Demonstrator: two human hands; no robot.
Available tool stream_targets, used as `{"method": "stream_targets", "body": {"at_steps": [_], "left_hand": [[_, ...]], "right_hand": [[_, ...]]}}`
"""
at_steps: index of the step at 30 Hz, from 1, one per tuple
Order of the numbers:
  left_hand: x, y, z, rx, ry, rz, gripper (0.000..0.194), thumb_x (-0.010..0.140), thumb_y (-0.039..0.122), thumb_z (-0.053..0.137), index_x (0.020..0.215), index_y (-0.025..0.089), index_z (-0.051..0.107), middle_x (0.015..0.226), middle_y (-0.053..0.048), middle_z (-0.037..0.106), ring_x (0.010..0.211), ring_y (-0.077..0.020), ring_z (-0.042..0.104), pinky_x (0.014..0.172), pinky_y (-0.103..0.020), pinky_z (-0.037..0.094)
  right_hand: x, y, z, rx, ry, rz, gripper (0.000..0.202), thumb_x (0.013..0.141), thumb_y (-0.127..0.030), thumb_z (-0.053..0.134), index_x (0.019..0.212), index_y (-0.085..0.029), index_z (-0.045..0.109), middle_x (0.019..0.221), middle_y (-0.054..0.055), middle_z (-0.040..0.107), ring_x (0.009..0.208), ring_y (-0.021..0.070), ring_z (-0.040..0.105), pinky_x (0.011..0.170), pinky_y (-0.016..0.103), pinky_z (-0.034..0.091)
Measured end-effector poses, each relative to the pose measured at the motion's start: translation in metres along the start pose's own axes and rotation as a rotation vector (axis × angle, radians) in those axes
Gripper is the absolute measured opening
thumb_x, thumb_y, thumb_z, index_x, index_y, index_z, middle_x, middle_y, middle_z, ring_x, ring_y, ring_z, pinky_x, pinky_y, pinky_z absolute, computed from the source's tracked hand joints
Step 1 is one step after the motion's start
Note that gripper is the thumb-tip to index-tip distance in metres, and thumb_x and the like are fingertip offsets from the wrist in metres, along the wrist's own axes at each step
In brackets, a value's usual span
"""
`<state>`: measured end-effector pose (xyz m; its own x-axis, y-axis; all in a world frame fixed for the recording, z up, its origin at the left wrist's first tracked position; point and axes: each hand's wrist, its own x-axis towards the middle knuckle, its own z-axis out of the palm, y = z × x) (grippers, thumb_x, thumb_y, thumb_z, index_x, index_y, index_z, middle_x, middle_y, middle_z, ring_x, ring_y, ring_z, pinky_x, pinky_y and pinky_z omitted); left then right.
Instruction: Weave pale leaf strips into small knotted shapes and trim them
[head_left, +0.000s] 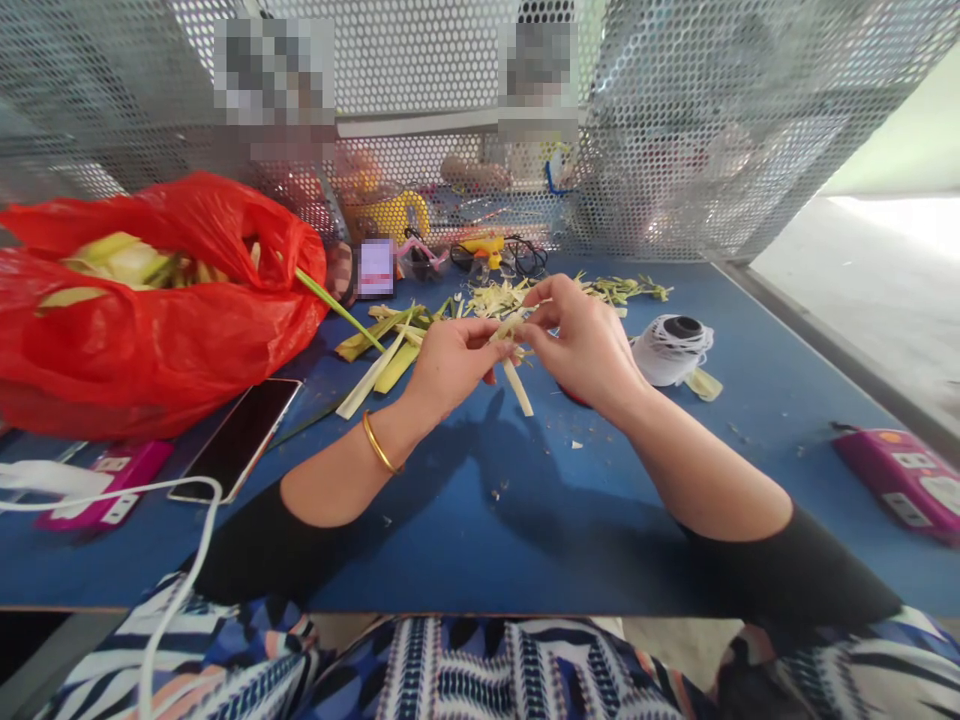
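Observation:
Above the middle of the blue table, my left hand pinches a pale green strip of plant leaf, whose lower end hangs down below the fingers. My right hand grips the upper part of the same strip, thumb and forefinger pressed together close to my left fingertips. The exact fold of the strip between the fingers is too small to make out. To the left of my left hand lie several loose leaf strips. Behind both hands is a heap of shredded leaf bits. A cone of white thread stands right of my right hand.
A red plastic bag with leaves and husks fills the left. In front of it lie a phone, a pink power strip and a white cable. Another pink power strip is far right. A perforated metal screen stands behind.

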<state>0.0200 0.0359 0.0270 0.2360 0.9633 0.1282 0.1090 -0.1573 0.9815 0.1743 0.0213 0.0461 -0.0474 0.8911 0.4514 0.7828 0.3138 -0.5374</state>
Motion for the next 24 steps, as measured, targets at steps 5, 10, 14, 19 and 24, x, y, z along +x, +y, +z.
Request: {"method": "stream_targets", "body": {"at_steps": [5,10,14,19,24], "left_hand": [[-0.003,0.003,-0.001,0.117,-0.039,0.013,0.011,0.077,0.018,0.068,0.079,0.017,0.079,0.066,-0.001,0.072,0.047,-0.0074,0.051,0.048,-0.019,0.041],[-0.005,0.003,-0.003,0.303,-0.033,0.095,0.014,0.078,0.018,0.066,0.082,0.020,0.080,0.065,0.000,0.071,0.053,-0.0102,0.056,0.050,-0.020,0.039],[-0.004,0.000,-0.004,0.357,-0.048,0.101,0.014,0.077,0.018,0.067,0.081,0.021,0.080,0.066,-0.001,0.073,0.057,-0.0127,0.061,0.053,-0.021,0.042],[-0.003,-0.002,-0.004,0.370,-0.083,0.064,0.009,0.077,0.020,0.069,0.077,0.020,0.079,0.065,-0.002,0.072,0.056,-0.0132,0.061,0.052,-0.022,0.042],[-0.002,0.004,-0.004,0.149,-0.224,-0.085,0.011,0.076,0.014,0.067,0.068,0.015,0.075,0.063,-0.003,0.071,0.046,-0.0090,0.054,0.048,-0.020,0.042]], "right_hand": [[0.006,0.008,-0.001,0.090,-0.211,-0.014,0.014,0.080,-0.017,0.057,0.086,-0.019,0.070,0.074,0.001,0.072,0.070,0.0169,0.062,0.069,0.029,0.043],[0.012,0.016,0.001,0.271,-0.268,0.000,0.026,0.088,-0.018,0.050,0.068,-0.018,0.067,0.065,0.000,0.068,0.064,0.0138,0.059,0.067,0.027,0.043],[0.012,0.017,0.005,0.310,-0.302,0.104,0.019,0.082,-0.017,0.058,0.065,-0.018,0.064,0.060,-0.001,0.066,0.059,0.0137,0.058,0.063,0.027,0.042],[0.012,0.019,0.003,0.317,-0.269,0.140,0.010,0.072,-0.015,0.064,0.062,-0.017,0.063,0.053,-0.005,0.056,0.053,0.0102,0.049,0.056,0.025,0.035],[0.017,0.026,0.004,0.545,-0.312,0.249,0.013,0.069,-0.013,0.067,0.057,-0.017,0.063,0.050,-0.005,0.055,0.050,0.0086,0.045,0.053,0.024,0.037]]}}
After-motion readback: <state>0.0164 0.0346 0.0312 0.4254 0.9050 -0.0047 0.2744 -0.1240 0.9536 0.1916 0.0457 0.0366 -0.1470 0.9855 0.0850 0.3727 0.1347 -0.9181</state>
